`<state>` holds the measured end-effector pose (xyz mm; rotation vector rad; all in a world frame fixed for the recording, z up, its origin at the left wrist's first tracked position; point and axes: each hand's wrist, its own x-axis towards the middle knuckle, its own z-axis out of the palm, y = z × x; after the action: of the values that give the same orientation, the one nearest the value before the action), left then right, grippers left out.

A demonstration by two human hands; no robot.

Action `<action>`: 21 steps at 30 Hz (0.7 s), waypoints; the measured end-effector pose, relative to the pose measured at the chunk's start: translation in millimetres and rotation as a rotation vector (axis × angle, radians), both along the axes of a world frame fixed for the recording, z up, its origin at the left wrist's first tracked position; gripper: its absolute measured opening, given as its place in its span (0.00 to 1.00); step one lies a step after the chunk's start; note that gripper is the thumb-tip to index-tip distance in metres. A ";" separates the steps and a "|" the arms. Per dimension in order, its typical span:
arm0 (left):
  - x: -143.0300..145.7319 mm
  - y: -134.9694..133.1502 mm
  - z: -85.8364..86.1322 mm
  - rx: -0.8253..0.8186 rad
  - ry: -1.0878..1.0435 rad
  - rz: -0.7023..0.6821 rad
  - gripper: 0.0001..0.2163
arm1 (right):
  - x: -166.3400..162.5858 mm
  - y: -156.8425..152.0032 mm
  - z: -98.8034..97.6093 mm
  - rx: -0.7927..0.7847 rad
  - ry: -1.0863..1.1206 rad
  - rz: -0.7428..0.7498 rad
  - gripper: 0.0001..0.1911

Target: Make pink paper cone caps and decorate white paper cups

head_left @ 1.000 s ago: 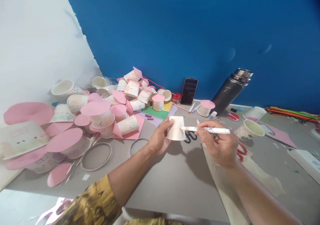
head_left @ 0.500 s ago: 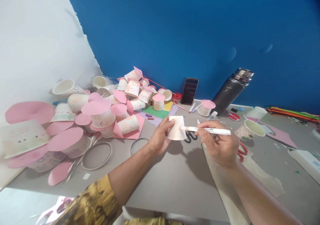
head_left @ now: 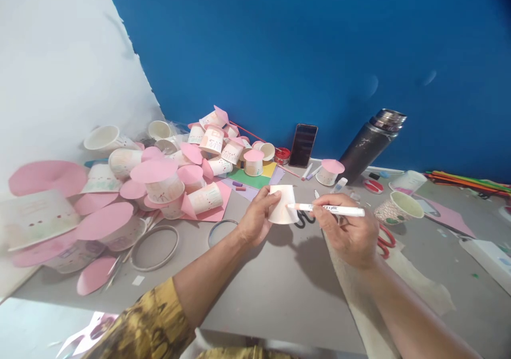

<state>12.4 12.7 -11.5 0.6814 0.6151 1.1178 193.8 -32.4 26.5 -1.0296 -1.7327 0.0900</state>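
My left hand grips a white paper cup by its left side, the thumb lying across its front. The cup is upside down, its wide rim at the bottom. A white acrylic marker is pinched in my right hand, its pale orange tip against or very close to the cup's wall; whether they touch I cannot tell. Faint peach colour shows on the cup. Behind it, black-handled scissors lie partly hidden on the grey table.
Many decorated paper cups with pink paper discs crowd the left side. A phone and a dark flask lean on the blue wall. Red-handled scissors, a patterned cup and cloth lie right. A bangle-like ring lies left.
The marker and my right hand have shifted slightly left and down along the cup's wall. My left hand keeps the cup almost still.
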 end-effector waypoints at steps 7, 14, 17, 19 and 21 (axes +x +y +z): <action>0.2 0.1 -0.1 -0.002 0.025 0.013 0.18 | -0.2 0.3 2.9 0.017 -0.014 -0.006 0.03; -0.2 -0.6 1.0 0.001 0.040 0.011 0.18 | 0.1 -0.9 2.4 0.011 -0.016 0.012 0.03; -0.2 -0.8 0.6 -0.003 0.044 0.013 0.19 | 0.9 -0.5 1.6 0.012 -0.008 -0.013 0.03; 0.0 -0.9 0.7 0.001 0.043 0.013 0.19 | 0.2 -0.3 1.8 0.009 -0.019 -0.006 0.04; 0.3 -1.0 1.0 0.010 0.042 0.011 0.19 | -1.0 -0.3 2.4 0.003 -0.029 0.015 0.04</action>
<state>12.7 11.6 -10.5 0.7121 0.6499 1.1203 192.8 -32.7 28.9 -1.0208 -1.7667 0.0822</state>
